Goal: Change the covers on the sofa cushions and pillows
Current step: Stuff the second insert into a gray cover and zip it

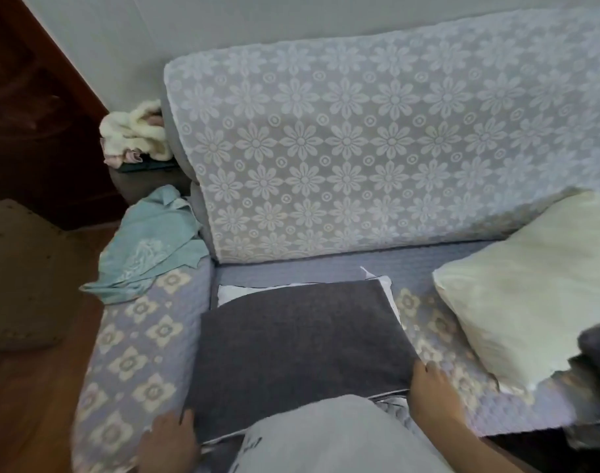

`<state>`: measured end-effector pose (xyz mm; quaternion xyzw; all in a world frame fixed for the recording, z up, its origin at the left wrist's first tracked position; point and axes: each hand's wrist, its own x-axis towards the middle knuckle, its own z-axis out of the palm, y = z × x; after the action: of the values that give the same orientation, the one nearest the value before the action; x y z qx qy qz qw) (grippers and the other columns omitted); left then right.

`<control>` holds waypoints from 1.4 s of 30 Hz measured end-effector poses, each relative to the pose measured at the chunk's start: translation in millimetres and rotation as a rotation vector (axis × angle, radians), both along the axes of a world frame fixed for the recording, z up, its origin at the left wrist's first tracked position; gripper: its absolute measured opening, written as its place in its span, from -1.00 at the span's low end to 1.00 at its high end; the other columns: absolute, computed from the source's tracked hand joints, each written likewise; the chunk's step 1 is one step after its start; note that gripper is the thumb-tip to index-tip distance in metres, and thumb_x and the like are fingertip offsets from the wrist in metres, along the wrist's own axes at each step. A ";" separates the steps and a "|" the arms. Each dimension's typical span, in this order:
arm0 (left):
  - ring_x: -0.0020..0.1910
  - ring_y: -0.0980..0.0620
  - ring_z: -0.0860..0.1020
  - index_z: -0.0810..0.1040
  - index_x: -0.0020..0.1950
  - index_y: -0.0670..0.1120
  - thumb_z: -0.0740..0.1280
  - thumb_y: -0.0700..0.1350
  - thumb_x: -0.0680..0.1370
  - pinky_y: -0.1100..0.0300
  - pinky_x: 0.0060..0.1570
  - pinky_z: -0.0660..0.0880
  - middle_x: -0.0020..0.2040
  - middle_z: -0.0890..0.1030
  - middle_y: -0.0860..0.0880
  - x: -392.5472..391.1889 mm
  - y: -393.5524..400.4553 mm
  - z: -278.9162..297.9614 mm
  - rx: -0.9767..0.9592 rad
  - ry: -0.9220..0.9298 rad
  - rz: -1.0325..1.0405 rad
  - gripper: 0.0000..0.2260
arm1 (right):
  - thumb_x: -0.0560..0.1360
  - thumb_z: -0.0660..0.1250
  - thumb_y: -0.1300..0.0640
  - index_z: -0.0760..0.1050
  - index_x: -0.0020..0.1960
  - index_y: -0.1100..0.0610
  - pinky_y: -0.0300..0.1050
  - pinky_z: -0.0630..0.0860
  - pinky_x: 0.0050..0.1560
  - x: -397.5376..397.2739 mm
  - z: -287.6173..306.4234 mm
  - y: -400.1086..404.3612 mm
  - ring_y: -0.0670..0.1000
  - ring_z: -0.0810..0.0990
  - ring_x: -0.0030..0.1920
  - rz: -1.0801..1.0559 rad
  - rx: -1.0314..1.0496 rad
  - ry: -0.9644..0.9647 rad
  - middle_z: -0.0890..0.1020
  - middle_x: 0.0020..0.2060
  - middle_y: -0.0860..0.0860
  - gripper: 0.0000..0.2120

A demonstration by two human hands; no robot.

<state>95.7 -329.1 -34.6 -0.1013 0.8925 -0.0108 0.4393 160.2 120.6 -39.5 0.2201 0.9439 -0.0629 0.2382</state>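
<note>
A dark grey cushion cover [298,353] lies flat on the sofa seat [445,261], and a white insert [228,292] peeks out along its far edge. My left hand [170,445] grips the cover's near left corner. At the near right corner my right hand [431,387] holds the cover's edge. A bare cream pillow [527,295] without a cover rests on the seat to the right. My grey-clad knee [336,438] covers the near edge of the cushion.
The sofa back [377,148] wears a white floral lace cover. A light blue cloth [152,244] is crumpled on the left armrest [135,363]. Cream fabric [135,131] lies bunched on a side table behind it. Dark grey fabric [598,346] sits at the right edge.
</note>
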 end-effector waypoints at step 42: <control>-0.15 0.12 0.59 0.50 0.12 0.26 0.46 0.23 0.44 0.18 -0.20 0.46 -0.16 0.61 0.16 -119.5 200.2 239.7 0.687 0.679 -0.263 -0.70 | 0.52 0.30 0.14 0.48 0.14 0.07 -0.04 0.43 -0.01 -153.2 207.2 -46.8 0.05 0.56 0.02 -0.497 -0.581 0.761 0.57 -0.10 -0.05 -0.80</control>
<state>-23.8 -128.9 205.1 0.1649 0.9423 0.2622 0.1270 7.0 73.8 167.7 0.3237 0.8267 -0.4511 -0.0919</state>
